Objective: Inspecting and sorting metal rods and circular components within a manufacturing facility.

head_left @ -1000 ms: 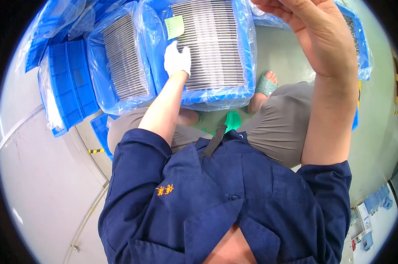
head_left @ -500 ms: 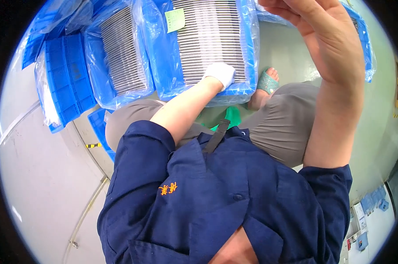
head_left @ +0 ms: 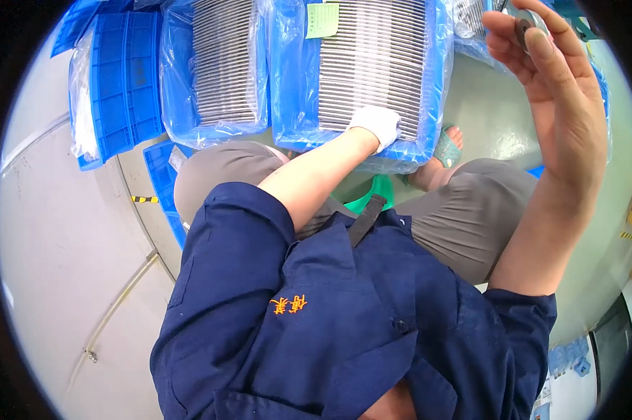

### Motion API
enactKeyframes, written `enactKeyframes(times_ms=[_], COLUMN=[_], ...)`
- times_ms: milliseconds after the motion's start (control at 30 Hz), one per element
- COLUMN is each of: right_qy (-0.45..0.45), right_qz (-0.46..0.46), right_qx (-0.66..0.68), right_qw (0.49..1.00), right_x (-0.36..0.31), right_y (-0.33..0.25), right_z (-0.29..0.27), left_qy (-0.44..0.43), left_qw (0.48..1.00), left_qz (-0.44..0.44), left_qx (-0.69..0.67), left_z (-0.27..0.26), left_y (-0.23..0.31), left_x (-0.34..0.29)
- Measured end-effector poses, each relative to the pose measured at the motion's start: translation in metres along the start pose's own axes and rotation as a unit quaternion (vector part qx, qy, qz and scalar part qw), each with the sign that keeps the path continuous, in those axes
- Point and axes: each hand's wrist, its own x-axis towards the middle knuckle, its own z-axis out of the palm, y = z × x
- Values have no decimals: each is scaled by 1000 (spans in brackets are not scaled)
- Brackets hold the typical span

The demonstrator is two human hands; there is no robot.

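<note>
In a white glove, my left hand lies on the near right part of a row of thin metal rods. Its fingers look curled, and whatever they grip is hidden. The rods lie side by side in a blue bin lined with clear plastic film. My bare right hand is raised at the upper right, away from the rods. Between thumb and fingers it pinches a round grey metal piece with a dark centre.
A pale green paper slip lies on the bin's far left part. Left of it stands a second lined bin of similar rods, beside blue crates. My sandalled foot is right of the bin. Something green shows between my knees.
The view has shifted, so bins and body appear farther right. My right hand has turned, bringing the round metal piece into sight. My left hand stays at the rods.
</note>
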Motion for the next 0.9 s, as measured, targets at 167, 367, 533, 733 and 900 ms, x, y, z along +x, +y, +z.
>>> enactKeyframes(times_ms=[167,367,533,733,900], right_qy=[-25,-16,10,-18,15], right_qz=[1,7,27,34,75], right_qx=[35,53,36,52,37], right_qw=[999,998,999,998,996], right_x=[0,-3,-4,-1,-2], right_y=[-3,-6,-7,-10,-9], right_z=[3,3,1,0,-3], left_qy=[37,273,372,349,384], left_qw=[996,945,905,924,896], left_qz=[-31,-112,-166,-153,-208], left_qx=[-78,-142,-127,-30,-82], left_z=[-16,-43,-45,-35,-32], left_y=[-14,-61,-92,-89,-94], left_x=[-12,3,9,16,24])
